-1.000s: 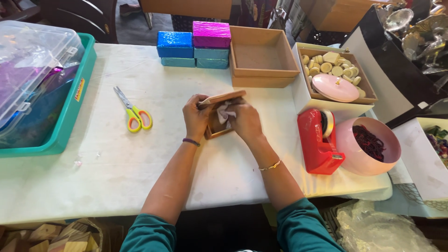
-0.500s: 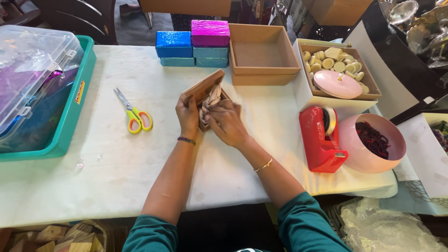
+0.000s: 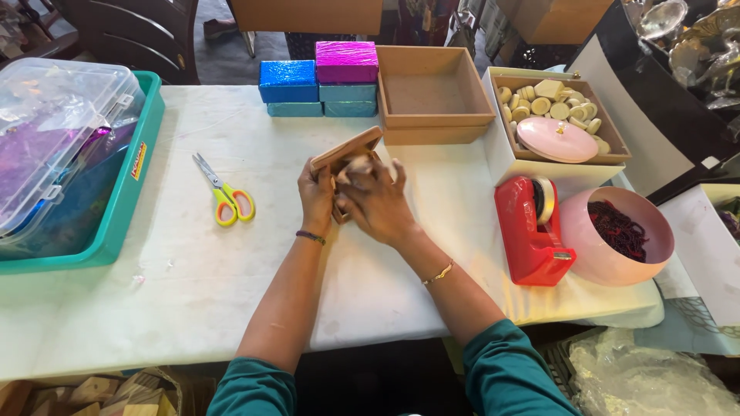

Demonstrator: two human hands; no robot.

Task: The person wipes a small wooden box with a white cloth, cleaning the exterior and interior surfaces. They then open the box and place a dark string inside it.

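My left hand (image 3: 316, 196) grips a small brown wooden box (image 3: 345, 150) that is tilted up on its side above the white table (image 3: 185, 293). My right hand (image 3: 378, 202) presses its fingers into the open side of the box, onto crumpled pale paper (image 3: 356, 168) stuffed inside. Both hands meet at the middle of the table. The inside of the box is mostly hidden by my right hand.
Yellow-handled scissors (image 3: 223, 196) lie left of my hands. Shiny blue and magenta wrapped boxes (image 3: 320, 77) and an open brown tray box (image 3: 432, 96) stand behind. At right: a red tape dispenser (image 3: 532, 231), a pink bowl (image 3: 617, 235), a box of pale discs (image 3: 551, 100) with a pink lid (image 3: 556, 139). A teal bin (image 3: 116, 200) holding a clear container is at left.
The box has been tipped from lying nearly flat to standing on its side. My right hand has moved over its open face, covering the paper inside.
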